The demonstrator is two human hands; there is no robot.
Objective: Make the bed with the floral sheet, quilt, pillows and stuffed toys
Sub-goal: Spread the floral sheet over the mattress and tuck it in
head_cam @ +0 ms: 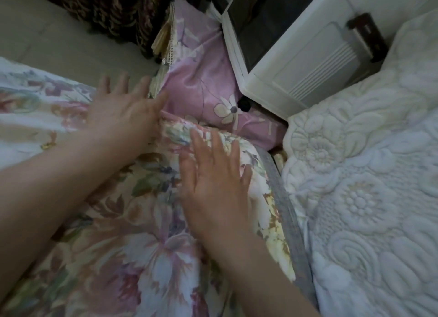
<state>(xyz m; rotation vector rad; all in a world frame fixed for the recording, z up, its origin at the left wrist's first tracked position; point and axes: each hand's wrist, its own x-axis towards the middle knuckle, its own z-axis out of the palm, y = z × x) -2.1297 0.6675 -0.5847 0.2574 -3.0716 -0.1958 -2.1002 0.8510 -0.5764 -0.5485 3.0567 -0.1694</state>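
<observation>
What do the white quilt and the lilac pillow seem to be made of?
White embossed-flower quilt: probably stitched, padded cotton, matte; its puffy raised petals suggest this. Lilac flower-print pillow: perhaps satin or polyester, because its folds shine softly.

White cabinet (305, 63) with a slatted door at the top, right of the middle. Just beside it, a dark brown latch (367, 36) on a white surface. Top left, dark cloth (111, 6) with a gold leafy pattern, above a plain beige surface (59, 44). Soft, dim light.
</observation>
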